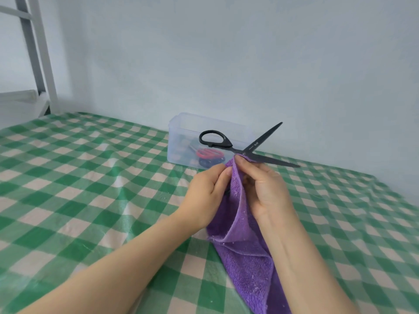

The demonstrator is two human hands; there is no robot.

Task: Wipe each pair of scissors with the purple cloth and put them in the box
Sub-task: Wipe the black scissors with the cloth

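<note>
Black scissors [249,149] held up in purple cloth [244,245] over green checked sheet [90,177].
Left hand [204,196] curled, pinching cloth edge; right hand [265,191] pinching cloth onto scissors at pivot. Blades spread wide, 1 handle loop free. Clear box [181,128] just behind, against wall, with red scissors [209,153] inside.

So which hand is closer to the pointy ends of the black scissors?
Right. The right hand pinches the purple cloth where the black scissors pivot, right below the open blades. The left hand grips lower down, by the hidden handle, farther from the tips.
</note>
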